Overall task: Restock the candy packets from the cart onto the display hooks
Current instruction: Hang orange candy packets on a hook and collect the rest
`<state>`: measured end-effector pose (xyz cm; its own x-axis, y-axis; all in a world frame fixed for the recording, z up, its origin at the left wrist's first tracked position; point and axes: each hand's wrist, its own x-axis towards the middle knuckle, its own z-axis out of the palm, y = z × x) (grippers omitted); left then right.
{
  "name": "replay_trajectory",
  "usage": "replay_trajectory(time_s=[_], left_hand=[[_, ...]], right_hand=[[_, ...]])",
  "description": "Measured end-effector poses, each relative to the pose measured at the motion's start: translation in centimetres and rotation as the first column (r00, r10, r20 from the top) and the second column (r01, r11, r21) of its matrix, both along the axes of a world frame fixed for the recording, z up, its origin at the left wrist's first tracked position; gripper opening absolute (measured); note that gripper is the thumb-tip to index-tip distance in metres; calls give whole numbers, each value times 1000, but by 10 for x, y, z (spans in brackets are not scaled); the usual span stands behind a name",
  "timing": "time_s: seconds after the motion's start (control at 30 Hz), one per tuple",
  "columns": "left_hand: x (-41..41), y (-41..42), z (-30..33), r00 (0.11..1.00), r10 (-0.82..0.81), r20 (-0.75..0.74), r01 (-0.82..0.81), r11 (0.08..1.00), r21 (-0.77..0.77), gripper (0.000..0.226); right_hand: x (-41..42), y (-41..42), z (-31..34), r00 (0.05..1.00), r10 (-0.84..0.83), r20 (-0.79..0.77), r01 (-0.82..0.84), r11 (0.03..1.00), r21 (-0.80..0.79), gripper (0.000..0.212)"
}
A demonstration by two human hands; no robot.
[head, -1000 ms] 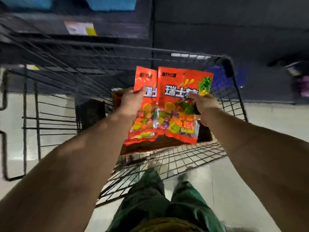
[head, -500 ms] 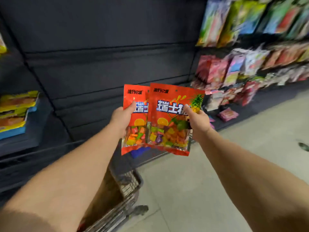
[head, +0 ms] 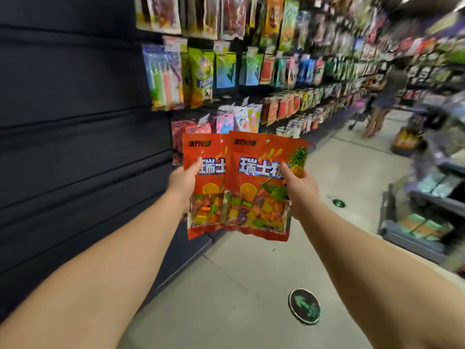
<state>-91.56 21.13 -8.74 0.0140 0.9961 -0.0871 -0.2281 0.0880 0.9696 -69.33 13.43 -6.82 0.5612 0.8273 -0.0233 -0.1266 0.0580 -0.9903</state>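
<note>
Two orange-red candy packets with fruit pictures and clear windows are held up in front of me. My left hand grips the left candy packet by its left edge, thumb on the front. My right hand grips the right candy packet by its right edge; this packet overlaps the left one. Each packet has a hang hole near its top. Behind them, rows of display hooks carry several colourful hanging packets. The cart is out of view.
A bare dark slatted wall panel fills the left. The aisle floor runs ahead with green arrow stickers. Low shelving stands on the right. A person stands far down the aisle.
The view has swung right from the cart to the aisle and hanging display. Both hands still hold the two packets, now raised toward the stocked hooks.
</note>
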Motion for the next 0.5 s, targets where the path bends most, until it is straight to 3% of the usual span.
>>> replay_trajectory(time_s=[0.23, 0.3, 0.37, 0.5], left_hand=[[80, 117, -17, 997, -67, 25, 65, 996, 68, 15], [100, 167, -14, 995, -102, -3, 102, 991, 85, 9], [123, 216, -9, 989, -145, -28, 147, 984, 100, 14], [172, 290, 2, 980, -197, -9, 197, 977, 87, 24]], right_hand=[[81, 92, -4, 997, -48, 57, 50, 998, -34, 13], [102, 130, 1, 996, -76, 41, 78, 996, -46, 24], [126, 170, 10, 996, -83, 35, 85, 994, -72, 30], [168, 238, 18, 994, -111, -21, 110, 993, -49, 20]])
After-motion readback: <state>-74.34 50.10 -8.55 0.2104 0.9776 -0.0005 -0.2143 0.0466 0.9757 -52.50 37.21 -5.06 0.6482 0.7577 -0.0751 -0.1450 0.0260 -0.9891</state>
